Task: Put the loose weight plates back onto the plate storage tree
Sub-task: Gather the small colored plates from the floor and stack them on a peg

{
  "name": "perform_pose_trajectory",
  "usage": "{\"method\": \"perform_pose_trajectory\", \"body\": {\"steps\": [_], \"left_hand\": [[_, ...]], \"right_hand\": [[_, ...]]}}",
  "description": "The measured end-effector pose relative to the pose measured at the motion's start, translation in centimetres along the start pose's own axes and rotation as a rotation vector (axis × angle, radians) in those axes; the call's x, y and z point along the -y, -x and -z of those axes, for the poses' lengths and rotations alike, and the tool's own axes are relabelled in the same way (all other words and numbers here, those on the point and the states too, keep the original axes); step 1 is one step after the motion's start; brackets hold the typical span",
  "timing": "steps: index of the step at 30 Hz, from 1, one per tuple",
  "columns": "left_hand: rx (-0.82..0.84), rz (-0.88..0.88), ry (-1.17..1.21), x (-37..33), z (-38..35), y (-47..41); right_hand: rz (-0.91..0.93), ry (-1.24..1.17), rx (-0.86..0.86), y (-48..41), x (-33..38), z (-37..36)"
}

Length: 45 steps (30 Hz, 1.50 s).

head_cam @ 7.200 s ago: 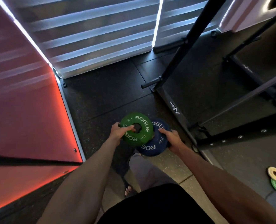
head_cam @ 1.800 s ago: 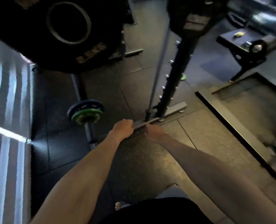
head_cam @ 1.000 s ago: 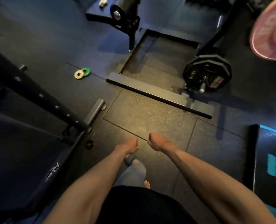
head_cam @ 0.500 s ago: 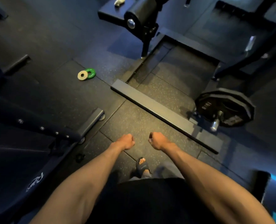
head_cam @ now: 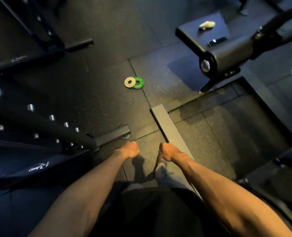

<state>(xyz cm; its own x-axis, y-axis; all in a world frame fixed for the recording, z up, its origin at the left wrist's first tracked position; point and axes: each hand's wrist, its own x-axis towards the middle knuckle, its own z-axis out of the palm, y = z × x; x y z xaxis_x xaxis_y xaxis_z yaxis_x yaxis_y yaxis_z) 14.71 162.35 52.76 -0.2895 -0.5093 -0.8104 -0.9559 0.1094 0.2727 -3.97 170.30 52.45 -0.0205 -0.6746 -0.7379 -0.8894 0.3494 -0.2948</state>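
Note:
Two small loose weight plates lie flat on the dark rubber floor ahead of me: a white plate (head_cam: pixel 129 82) partly overlapping a green plate (head_cam: pixel 138 82). My left hand (head_cam: pixel 130 150) and my right hand (head_cam: pixel 165 151) hang in front of my body, well short of the plates. Both have curled fingers and hold nothing. No plate storage tree shows in this view.
A black rack upright (head_cam: pixel 44 124) with metal pegs slants across the left, its foot (head_cam: pixel 114 134) near my left hand. A grey platform edge (head_cam: pixel 169 127) runs under my right hand. A padded bench (head_cam: pixel 210 41) stands at the upper right.
My view has swung right and I have stepped forward; the white and green plates now sit nearer the centre. Both hands stay curled and hold nothing.

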Motion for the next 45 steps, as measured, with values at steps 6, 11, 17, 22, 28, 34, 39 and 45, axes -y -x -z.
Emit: {"method": "perform_pose_trajectory", "body": {"steps": [6,11,17,22,28,34,39,45], "left_hand": [[-0.162,0.007,0.293,-5.0,9.0,-5.6],[-0.146,0.074,0.437,-6.1,15.2,-11.6],[-0.095,0.150,0.495,-4.9,24.5,-20.6],[-0.113,0.163,0.511,-3.7,33.9,-27.9],[-0.073,0.141,0.467,-2.4,43.5,-36.0],[-0.072,0.151,0.481,-1.0,48.0,-47.6],[-0.013,0.234,0.507,1.1,46.7,-60.7],[-0.019,0.326,0.441,4.6,40.2,-79.1]], "right_hand": [[0.079,0.041,-0.002,-8.0,-1.0,11.1],[0.109,0.071,0.061,-15.2,-0.2,17.6],[0.098,0.083,0.100,-26.0,2.6,25.2],[0.096,0.100,0.106,-35.1,6.3,32.7],[0.118,0.093,0.103,-45.4,9.8,39.7],[0.137,0.153,0.155,-56.9,10.6,42.3],[0.100,0.157,0.221,-70.0,8.1,38.8],[0.060,0.140,0.276,-87.0,2.9,30.2]]}}
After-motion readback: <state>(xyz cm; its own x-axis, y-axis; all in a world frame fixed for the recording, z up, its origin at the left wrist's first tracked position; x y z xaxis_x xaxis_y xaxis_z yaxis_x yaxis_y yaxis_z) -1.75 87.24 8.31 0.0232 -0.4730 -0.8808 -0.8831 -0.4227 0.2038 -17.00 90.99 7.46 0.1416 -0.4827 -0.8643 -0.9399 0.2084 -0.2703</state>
